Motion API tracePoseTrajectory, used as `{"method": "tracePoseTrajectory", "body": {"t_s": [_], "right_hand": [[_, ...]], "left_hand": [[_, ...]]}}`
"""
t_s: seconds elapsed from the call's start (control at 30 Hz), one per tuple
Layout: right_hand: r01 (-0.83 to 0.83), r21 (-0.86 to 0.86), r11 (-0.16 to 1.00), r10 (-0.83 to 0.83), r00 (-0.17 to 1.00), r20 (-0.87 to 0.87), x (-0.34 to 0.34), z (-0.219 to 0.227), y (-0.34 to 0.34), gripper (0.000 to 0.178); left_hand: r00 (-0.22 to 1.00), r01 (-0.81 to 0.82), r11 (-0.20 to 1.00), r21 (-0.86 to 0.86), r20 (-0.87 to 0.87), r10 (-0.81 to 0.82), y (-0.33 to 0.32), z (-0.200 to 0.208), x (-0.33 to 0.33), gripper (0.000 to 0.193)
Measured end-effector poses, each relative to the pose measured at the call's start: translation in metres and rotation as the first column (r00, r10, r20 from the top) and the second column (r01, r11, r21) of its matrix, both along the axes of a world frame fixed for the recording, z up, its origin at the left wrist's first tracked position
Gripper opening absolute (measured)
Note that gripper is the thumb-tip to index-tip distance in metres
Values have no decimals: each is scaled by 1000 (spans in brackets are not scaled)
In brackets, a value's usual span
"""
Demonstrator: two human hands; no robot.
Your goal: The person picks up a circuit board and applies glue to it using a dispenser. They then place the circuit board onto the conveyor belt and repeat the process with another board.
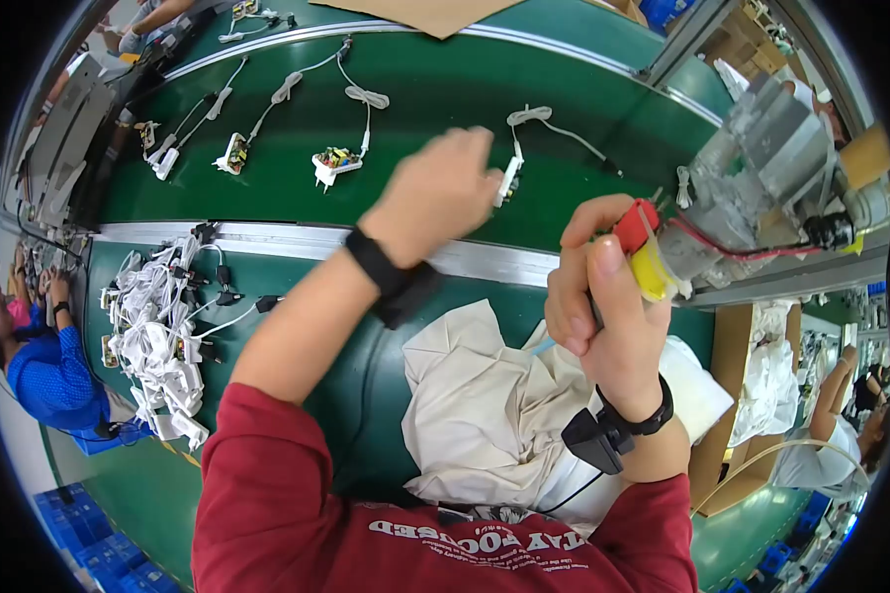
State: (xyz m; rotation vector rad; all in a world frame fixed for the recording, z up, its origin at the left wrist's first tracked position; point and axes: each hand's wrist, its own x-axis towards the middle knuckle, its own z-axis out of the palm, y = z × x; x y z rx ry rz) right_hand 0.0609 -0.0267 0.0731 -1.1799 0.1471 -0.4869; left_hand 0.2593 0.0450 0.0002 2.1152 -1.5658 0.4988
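Right at my left hand [440, 188] sits a narrow white plastic adapter [508, 183] on the dark green belt [425, 99], its white cable [529, 116] bundled just beyond my fingertips and trailing off to their right. Those left fingers are bent and blurred, so close to the adapter that I can't tell whether they touch it or pinch it. My right hand, nearer to me, is clamped thumb against fingers on a red-and-yellow hand tool [639, 227]; a grey metal fixture [752, 163] stands just past it on the right.

Left of my left fingers, along the belt, lie three more white adapters [338, 164], circuit parts showing, cables looped beside them. Nearer me, well to the left of those fingers, there's a tangled heap of white cables and adapters [158, 341] on the green worktop [331, 366].

Below my right fingers, a crumpled off-white cloth [485, 395] spreads over my lap. Off to their lower right, an open brown cardboard box [730, 361] holds pale, translucent plastic bags [769, 385]; what's inside the bags I can't make out. Far to the lower left of my left fingers, blue plastic crates [79, 534] stand on the floor, contents too small to tell.
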Motion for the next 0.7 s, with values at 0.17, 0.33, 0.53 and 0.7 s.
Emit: {"method": "tracePoseTrajectory", "body": {"t_s": [0.17,0.33,0.53,0.7], "right_hand": [[10,-17,1000,-10,1000,-3,5,4,2,29],[5,-40,999,-5,1000,7,7,3,2,27],[38,-53,998,-40,999,-31,2,1,-2,27],[78,-70,994,-80,996,-24,6,5,-6,29]], "left_hand": [[855,-446,893,52,321,408,71,35,76,24],[653,-187,797,575,-533,538,86,40,69,35],[-253,-237,966,-100,-954,-161,61,35,-20,23],[-562,-96,979,-178,-802,-201,69,0,-106,28]]}}
